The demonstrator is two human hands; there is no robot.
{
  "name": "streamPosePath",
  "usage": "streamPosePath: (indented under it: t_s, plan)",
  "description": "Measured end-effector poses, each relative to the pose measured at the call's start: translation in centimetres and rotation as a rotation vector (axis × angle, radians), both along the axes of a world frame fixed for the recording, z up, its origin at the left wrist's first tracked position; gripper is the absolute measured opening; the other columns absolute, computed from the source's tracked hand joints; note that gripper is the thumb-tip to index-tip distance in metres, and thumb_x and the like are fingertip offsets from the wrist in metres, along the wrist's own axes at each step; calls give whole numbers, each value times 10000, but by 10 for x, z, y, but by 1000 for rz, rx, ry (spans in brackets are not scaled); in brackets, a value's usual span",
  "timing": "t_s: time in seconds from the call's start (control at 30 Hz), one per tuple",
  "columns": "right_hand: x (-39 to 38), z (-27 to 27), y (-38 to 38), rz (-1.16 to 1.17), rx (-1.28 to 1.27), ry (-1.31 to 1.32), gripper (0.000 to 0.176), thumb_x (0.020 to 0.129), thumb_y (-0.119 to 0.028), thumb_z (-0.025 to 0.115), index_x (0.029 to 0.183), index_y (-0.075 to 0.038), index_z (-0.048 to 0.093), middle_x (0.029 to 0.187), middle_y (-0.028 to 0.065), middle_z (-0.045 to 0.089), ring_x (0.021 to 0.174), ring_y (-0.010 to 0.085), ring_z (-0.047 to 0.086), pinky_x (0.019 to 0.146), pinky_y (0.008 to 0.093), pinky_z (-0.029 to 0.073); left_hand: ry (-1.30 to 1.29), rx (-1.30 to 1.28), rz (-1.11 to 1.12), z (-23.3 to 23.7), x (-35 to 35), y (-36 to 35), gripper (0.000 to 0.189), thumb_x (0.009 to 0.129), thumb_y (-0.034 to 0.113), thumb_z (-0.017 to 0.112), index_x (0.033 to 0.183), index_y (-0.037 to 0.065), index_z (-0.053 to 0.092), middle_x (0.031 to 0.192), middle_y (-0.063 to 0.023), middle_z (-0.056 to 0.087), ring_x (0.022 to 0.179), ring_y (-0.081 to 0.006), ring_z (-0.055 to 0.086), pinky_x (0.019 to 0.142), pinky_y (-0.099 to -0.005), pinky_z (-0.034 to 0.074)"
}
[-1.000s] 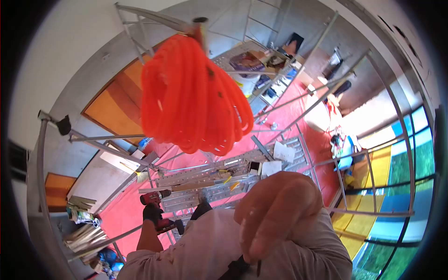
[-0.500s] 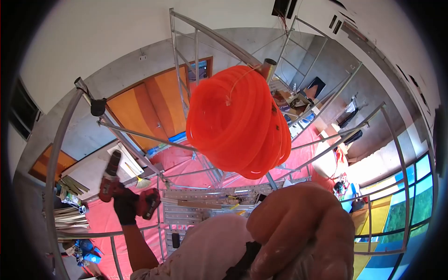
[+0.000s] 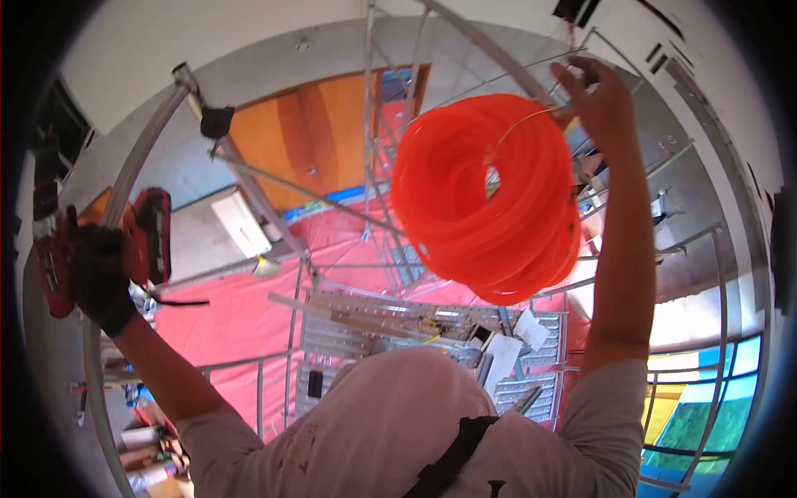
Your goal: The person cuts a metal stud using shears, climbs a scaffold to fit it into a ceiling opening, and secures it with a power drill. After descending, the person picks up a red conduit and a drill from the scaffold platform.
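Note:
My left hand (image 3: 98, 270), in a dark glove, grips a red and black cordless drill (image 3: 149, 236) at the far left. A thick coil of orange corrugated tubing (image 3: 448, 199) hangs in front of me by a thin tie (image 3: 525, 123) near the top of a scaffold post. My bare right hand (image 3: 599, 95) is raised beside the coil's upper right, fingers bent together at the post end. What the fingers hold, if anything, is too small to make out.
Metal scaffold tubes (image 3: 137, 158) surround me. Below lies a perforated scaffold platform (image 3: 340, 332) with strips and tools, above pink floor covering (image 3: 224, 319). Orange doors (image 3: 307, 137) stand behind. A black pouch-like thing (image 3: 217, 122) hangs on a left post.
My right hand has gone from close under the camera up to the coil's upper right. The left hand with the drill has moved left and up. The view has shifted.

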State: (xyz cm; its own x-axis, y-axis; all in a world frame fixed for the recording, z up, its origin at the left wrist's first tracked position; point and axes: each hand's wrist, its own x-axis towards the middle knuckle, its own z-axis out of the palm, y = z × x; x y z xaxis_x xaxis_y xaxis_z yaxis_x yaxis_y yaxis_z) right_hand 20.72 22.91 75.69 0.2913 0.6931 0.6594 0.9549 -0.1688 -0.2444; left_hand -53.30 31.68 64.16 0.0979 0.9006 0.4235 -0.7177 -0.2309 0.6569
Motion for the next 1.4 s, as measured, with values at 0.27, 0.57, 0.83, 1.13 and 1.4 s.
streamPosePath:
  t_s: [0.27,0.57,0.83,1.13,1.4]
  plan:
    - [212,-68,106,-162,-571,-779,502,965,-284,613,1449,-335,491,877,158,643,838,334,681,721,450,539,192,-29,246,28,-82,21,281,1034,177,523,1246,-3,566,1045,-129,678,1014,-253,637,985,-445,469]
    - [212,-76,114,-345,-797,-1058,816,903,-93,660,1566,-383,283,998,185,645,865,324,690,729,450,577,1557,344,1289,33,-100,35,396,1050,287,426,1198,-49,575,1200,-187,645,1115,-293,607,1007,-434,484]
    - [154,-64,105,-491,-646,-603,640,987,-587,467,1300,-52,629,1072,264,678,1003,404,673,845,517,522,1480,229,1207,37,-99,46,429,1030,308,462,1271,-34,559,1262,-182,627,1178,-297,590,1037,-436,469]
    - [150,-67,104,-450,-603,-556,868,930,-756,370,1187,9,688,1144,263,681,1096,431,647,902,535,502,1160,-23,986,37,-109,55,491,1008,331,502,1352,-17,540,1332,-177,608,1249,-301,570,1071,-439,453]
    - [151,-68,114,-480,-570,-522,856,964,-715,347,1116,47,705,1116,305,676,1099,458,641,924,542,505,2416,855,1275,60,-98,37,536,959,361,595,1346,-9,576,1344,-146,623,1268,-255,578,1089,-408,453]
